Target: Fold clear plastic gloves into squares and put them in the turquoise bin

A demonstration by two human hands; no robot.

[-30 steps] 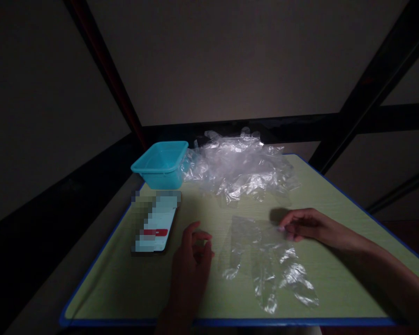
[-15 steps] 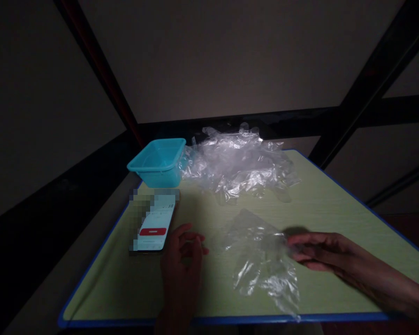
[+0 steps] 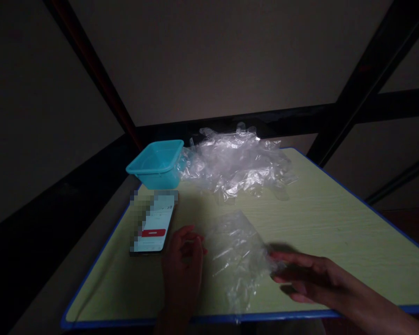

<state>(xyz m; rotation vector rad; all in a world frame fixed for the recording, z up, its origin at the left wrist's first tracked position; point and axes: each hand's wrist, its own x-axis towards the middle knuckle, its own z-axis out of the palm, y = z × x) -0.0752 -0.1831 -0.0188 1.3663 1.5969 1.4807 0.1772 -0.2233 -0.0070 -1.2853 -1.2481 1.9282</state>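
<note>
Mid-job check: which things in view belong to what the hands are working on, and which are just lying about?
In work: clear plastic piece, between left hand and right hand; probably the pile of similar plastic.

Lying about, seemingly: phone; blue basin.

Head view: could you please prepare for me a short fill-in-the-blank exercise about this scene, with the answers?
1. The clear plastic piece lies between the left hand and the ____.
2. Left of the plastic heap stands a ____.
3. The phone shows a wide bar coloured ____.
4. The table has an edge coloured ____.

Missing words: right hand; basin; red; blue.
</note>
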